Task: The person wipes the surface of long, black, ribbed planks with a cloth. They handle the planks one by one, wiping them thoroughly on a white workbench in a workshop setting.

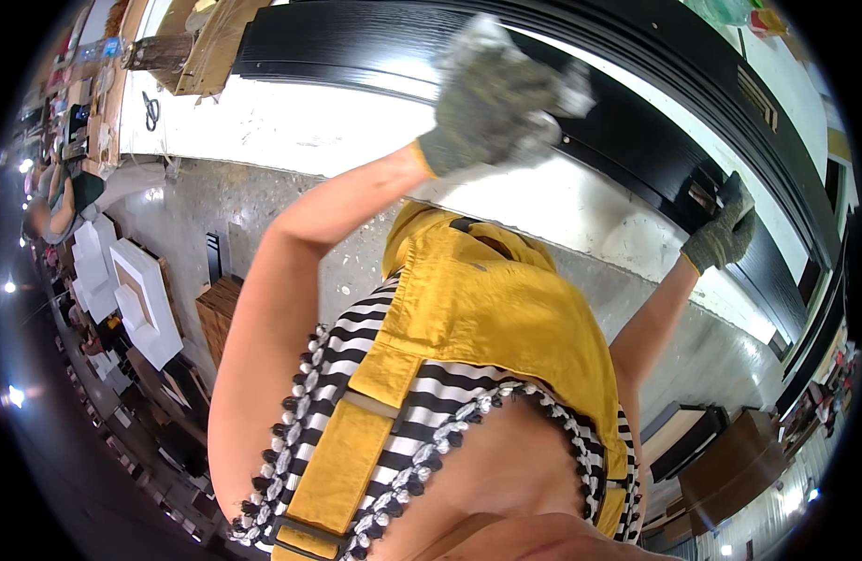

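Your left hand point(492, 105), in a dark grey knit glove, is closed around a crumpled whitish wad point(482, 45) that pokes out on several sides of the fingers. Hand and wad are blurred, so you cannot tell whether it is thin film or cloth, nor whether it touches the surface below. Your right hand point(725, 229), gloved alike, lies over the right part of the black wood-grained board point(627, 140), its fingers beside a small metal fitting point(701, 194); whether they pinch the edge or only press on it, you cannot tell.

That board lies in front of you, beyond your body, with its long axis running across you from left to right; the fisheye bends it downward at the right. The relation that counts is along this length: your left hand is over its middle stretch and is the nearer one to its left end, while your right hand is the nearer one to its right end.

Under the board is a white worktop point(291, 117), with black scissors point(150, 110) near its left end and an open cardboard box point(205, 51) just beside the board. Beyond the board is a black frame point(721, 75) with a gold chevron-like mark. Farther off, across the concrete floor point(207, 201), are white panels point(149, 304) at the left, a brown cabinet-like piece point(735, 472) at the right, and another person point(68, 201) at the far left.
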`<state>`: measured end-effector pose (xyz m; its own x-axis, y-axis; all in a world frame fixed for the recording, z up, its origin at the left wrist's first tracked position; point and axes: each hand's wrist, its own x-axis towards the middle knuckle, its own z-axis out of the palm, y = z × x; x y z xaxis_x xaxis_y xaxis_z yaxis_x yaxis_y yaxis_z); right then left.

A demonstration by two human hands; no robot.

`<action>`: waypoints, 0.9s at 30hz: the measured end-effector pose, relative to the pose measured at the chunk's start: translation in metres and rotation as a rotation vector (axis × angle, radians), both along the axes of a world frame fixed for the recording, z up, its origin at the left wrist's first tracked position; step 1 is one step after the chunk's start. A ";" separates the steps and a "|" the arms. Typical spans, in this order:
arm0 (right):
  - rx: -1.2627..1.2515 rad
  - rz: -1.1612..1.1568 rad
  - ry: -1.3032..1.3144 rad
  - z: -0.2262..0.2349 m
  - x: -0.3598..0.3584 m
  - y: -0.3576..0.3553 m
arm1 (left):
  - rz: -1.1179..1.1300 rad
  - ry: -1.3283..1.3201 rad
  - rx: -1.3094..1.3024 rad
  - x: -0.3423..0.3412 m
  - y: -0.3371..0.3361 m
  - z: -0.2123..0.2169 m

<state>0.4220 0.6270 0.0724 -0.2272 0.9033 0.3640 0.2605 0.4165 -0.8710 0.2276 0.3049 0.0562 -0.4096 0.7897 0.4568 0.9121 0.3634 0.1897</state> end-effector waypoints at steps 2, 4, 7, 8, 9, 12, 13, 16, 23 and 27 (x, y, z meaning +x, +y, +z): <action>-0.004 0.034 0.017 0.003 0.001 -0.002 | 0.038 0.025 -0.075 -0.034 -0.049 0.004; -0.012 0.052 0.040 0.004 0.000 -0.001 | 0.086 -0.017 0.002 -0.069 -0.109 0.001; -0.034 -0.009 0.038 -0.006 0.001 0.007 | 0.246 -0.237 0.059 -0.118 -0.204 -0.007; -0.038 -0.017 0.024 -0.006 0.001 0.008 | 0.337 -0.340 0.114 -0.131 -0.234 -0.008; -0.089 0.056 0.027 -0.002 0.002 0.007 | 0.451 -0.778 0.326 -0.126 -0.240 0.010; -0.049 0.053 -0.011 0.003 0.001 0.004 | 0.387 -1.118 0.957 -0.129 -0.232 0.026; -0.007 -0.002 -0.048 -0.001 0.004 0.006 | 0.383 -1.121 1.054 -0.126 -0.222 0.038; -0.035 0.212 0.061 0.000 0.002 0.007 | 0.142 -1.058 0.933 -0.079 -0.116 0.045; -0.063 0.193 0.047 -0.002 -0.001 0.006 | -0.217 -0.217 0.110 0.025 0.117 0.021; -0.001 0.130 -0.100 0.005 0.002 0.002 | -0.323 -0.603 -0.129 -0.015 0.087 0.057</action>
